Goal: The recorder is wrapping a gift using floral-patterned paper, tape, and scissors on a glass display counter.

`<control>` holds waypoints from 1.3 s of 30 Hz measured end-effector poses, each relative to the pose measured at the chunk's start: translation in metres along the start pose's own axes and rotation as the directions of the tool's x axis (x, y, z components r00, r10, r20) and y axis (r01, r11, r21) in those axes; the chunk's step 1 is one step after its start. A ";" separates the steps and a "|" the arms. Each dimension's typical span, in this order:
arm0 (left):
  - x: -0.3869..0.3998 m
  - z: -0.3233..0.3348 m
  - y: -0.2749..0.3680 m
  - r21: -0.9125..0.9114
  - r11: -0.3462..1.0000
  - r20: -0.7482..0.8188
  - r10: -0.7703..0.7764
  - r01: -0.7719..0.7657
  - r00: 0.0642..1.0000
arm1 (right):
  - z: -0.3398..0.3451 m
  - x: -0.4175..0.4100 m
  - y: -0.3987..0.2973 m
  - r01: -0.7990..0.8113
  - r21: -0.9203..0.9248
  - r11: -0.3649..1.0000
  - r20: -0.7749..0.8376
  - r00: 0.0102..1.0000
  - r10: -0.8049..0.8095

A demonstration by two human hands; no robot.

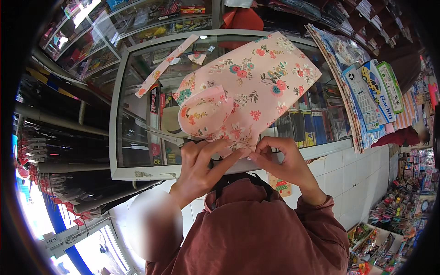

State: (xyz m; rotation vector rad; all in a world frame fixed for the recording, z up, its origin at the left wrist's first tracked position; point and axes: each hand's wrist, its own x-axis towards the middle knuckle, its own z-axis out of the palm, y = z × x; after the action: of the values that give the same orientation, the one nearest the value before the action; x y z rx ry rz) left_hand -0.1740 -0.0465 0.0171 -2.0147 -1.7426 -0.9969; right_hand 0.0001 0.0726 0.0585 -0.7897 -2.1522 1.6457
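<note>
Pink floral wrapping paper (271,79) lies slantwise on a glass-topped display counter (137,113). At its near left part, a curled flap (202,113) bulges upward. My left hand (202,165) holds the paper's near end, thumb and fingertips on its gathered folds. Beside it, my right hand (285,158) pinches the near corner between thumb and index finger. Scissors (168,136) rest on the glass just left of my left hand, their handles partly hidden by it. A long paper strip (166,67) and a small offcut (197,58) lie farther back.
Folded patterned sheets (338,86) and toy boxes (373,92) stack along the counter's right end. A red item (242,20) sits beyond the back edge. Dark goods on rails (72,120) hang at left. Another person's maroon sleeve (395,137) shows at far right.
</note>
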 end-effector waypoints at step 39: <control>0.013 0.005 0.001 -0.016 0.982 -0.049 0.189 -0.190 0.981 | -0.017 -0.010 0.004 0.574 -0.693 0.435 0.102 0.676 -0.730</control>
State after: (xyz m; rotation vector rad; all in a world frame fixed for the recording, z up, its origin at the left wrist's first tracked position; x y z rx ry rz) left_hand -0.1710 -0.0337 0.0220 -2.1055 -1.4890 -0.9959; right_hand 0.0181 0.0806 0.0601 -0.1547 -2.4292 0.3106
